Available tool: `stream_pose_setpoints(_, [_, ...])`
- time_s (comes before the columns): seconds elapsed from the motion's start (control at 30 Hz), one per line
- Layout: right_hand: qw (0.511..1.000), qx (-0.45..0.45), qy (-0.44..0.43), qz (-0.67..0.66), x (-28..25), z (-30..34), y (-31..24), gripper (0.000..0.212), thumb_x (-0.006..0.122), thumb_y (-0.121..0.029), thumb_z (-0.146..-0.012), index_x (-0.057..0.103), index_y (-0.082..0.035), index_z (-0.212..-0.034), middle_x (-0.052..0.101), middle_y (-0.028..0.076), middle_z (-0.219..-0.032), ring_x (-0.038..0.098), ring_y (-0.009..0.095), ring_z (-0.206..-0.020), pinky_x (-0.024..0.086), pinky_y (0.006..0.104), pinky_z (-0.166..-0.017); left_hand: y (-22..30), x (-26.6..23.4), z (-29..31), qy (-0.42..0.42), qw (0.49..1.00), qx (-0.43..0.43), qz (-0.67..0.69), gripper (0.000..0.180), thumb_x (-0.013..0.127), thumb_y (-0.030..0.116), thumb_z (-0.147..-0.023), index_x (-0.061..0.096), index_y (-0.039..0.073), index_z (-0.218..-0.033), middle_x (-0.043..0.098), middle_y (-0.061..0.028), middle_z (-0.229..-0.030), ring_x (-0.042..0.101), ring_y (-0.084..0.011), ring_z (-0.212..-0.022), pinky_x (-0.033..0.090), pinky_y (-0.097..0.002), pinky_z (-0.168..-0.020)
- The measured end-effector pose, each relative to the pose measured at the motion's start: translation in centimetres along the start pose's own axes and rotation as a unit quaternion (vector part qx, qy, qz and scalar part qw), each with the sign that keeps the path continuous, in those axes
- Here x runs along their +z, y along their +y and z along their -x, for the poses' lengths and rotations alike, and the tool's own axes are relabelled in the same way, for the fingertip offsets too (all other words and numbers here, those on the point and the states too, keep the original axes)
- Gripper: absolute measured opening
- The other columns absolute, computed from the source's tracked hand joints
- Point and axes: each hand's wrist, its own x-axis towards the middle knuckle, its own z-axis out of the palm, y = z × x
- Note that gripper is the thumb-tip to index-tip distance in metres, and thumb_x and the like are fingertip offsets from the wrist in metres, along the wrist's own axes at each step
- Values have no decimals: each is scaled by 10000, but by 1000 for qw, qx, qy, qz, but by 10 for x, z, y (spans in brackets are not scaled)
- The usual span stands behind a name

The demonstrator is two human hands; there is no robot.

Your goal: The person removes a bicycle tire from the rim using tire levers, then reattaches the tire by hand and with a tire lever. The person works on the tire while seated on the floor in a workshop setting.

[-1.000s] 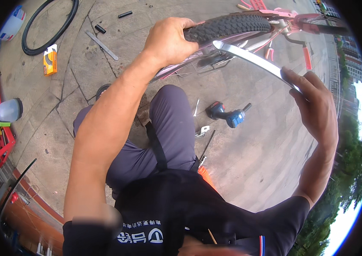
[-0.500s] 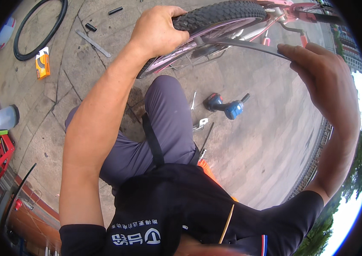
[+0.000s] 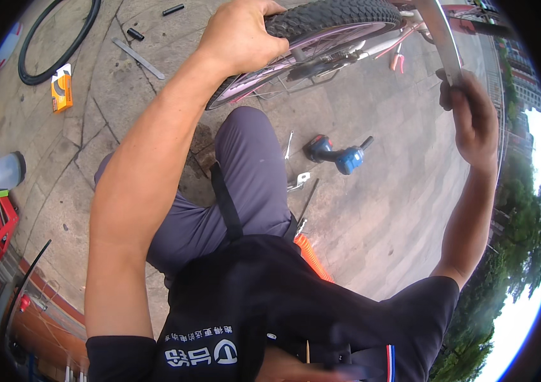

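Note:
My left hand (image 3: 245,38) is wrapped over the knobbly black tire (image 3: 340,18) of a pink bicycle wheel, its thumb towards the rim (image 3: 321,48). In my right hand (image 3: 472,118) is a flat metal tire lever (image 3: 441,38), held near its lower end with the fingers closed round it. The lever points up past the right side of the wheel, and its far end runs out at the top of the picture. It overlaps the pink and white bicycle frame (image 3: 410,24) in view; whether they touch I cannot tell.
A blue cordless drill (image 3: 347,159), a wrench (image 3: 289,145) and an orange coiled hose (image 3: 312,258) lie on the paving beside my knee. To the left are another metal lever (image 3: 138,58), a black rubber ring (image 3: 25,48), an orange box (image 3: 61,95) and a red tool rack (image 3: 4,223).
My right hand has swung the tire lever away from the wheel's rim, up and to the right, so it now stands steeply. My left hand keeps its grip on the tire.

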Motion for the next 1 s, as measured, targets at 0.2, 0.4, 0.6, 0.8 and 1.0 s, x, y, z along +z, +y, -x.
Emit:
stream_pose_setpoints(0.2, [850, -72, 249, -459, 77, 10, 2, 216, 470, -279, -1042, 543, -78, -1010, 427, -7, -727, 447, 149, -721, 450, 404, -839, -4, -4, 1, 14, 999, -3, -37, 389, 735, 196, -693, 754, 38, -1048, 735, -213, -927, 738, -275, -857, 552, -364, -785])
stream_pose_setpoints(0.4, [773, -151, 409, -461, 104, -15, -15, 656, 329, -725, -986, 391, -147, -683, 444, 46, -627, 484, 213, -698, 430, 421, -829, -2, 3, -2, 18, 1000, 12, -4, 405, 725, 188, -686, 748, 27, -1057, 742, -204, -927, 731, -244, -850, 547, -350, -794])
stream_pose_setpoints(0.6, [867, -33, 471, -158, 127, -33, -30, 745, 140, -704, -1011, 408, -84, -697, 697, 209, -788, 634, 245, -690, 484, 286, -729, 0, 3, -2, 11, 1000, 1, -18, 404, 713, 149, -670, 744, 8, -1047, 742, -199, -909, 723, -221, -837, 544, -343, -783])
stream_pose_setpoints(0.8, [815, 120, 493, -281, 148, -41, -49, 707, 205, -688, -1022, 436, -59, -796, 689, 215, -797, 482, 187, -499, 409, 241, -484, -4, 0, 1, 15, 1000, 11, 1, 399, 709, 128, -670, 743, 1, -1047, 749, -187, -915, 719, -219, -831, 543, -340, -786])
stream_pose_setpoints(1.0, [827, 90, 463, -306, 170, -45, -39, 622, 354, -607, -1040, 444, -15, -871, 683, 241, -818, 577, 224, -531, 492, 300, -478, -6, 3, -3, 37, 999, 36, 5, 403, 712, 124, -690, 729, -13, -1068, 748, -175, -914, 703, -195, -821, 538, -329, -792])
